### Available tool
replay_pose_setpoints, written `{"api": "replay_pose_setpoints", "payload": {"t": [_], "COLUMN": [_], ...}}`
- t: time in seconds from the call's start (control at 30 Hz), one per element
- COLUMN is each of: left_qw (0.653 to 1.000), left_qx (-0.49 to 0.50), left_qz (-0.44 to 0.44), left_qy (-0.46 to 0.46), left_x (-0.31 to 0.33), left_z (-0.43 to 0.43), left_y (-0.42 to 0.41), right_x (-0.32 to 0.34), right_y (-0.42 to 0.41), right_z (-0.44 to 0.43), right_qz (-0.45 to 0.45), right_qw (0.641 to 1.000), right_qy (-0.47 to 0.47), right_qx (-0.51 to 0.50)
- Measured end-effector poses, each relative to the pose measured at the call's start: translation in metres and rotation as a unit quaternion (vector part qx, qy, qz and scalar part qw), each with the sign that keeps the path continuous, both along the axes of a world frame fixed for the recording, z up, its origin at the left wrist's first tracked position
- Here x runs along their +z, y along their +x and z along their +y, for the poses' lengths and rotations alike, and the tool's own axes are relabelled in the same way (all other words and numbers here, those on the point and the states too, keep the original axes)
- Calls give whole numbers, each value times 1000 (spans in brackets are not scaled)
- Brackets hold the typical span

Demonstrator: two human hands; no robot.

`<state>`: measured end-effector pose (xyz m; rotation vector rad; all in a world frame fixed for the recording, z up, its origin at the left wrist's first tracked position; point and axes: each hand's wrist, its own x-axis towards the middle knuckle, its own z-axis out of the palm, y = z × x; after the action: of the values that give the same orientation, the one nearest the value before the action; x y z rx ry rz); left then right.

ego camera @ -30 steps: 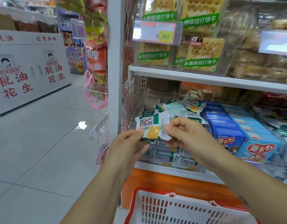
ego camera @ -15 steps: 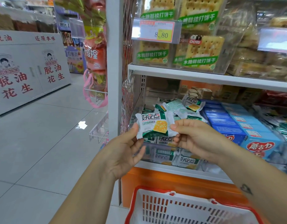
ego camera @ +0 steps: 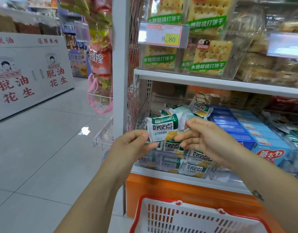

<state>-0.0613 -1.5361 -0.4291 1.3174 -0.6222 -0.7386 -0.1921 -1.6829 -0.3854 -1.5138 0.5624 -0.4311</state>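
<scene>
Held up in front of the lower shelf, print toward the camera: a small green-and-white foil snack packet with a yellow biscuit picture [ego camera: 163,130]; just above the clear-fronted shelf bin of matching packets [ego camera: 170,158], well above the white slotted plastic basket with a red rim [ego camera: 160,198] at the bottom of view. Pinched at the left crimped edge between thumb and forefinger of the left hand [ego camera: 131,145]; pinched at the right edge by thumb and fingertips of the right hand [ego camera: 208,140], remaining fingers loosely curled. Probably a label check before choosing; so grip the sealed edges only, never the middle, to spare the brittle biscuit inside; draw gently flat to smooth out glare; tilt slightly away from the ceiling lights. For the drop, release with one hand and lower with the other straight over the basket; avoid brushing the loose pile in the bin or the light blue cardboard boxes [ego camera: 269,143] to the right.
</scene>
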Motion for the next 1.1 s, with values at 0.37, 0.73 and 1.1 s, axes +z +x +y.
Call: {"api": "replay_pose_setpoints", "payload": {"t": [0.37, 0.73, 1.1], "left_qw": [997, 996, 998], "left_qx": [43, 11, 53], "left_qz": [-62, -79, 0], "left_qy": [-28, -28, 37], "left_x": [-1, -5, -7], "left_z": [-2, -6, -13], "left_y": [-6, -9, -8], "right_x": [-7, -25, -24], "right_y": [-4, -5, -6], "right_z": [7, 14, 15], "right_qz": [23, -66, 52], "right_qw": [999, 984, 763], "right_qy": [-46, -137, -641], "right_qx": [-9, -90, 59]}}
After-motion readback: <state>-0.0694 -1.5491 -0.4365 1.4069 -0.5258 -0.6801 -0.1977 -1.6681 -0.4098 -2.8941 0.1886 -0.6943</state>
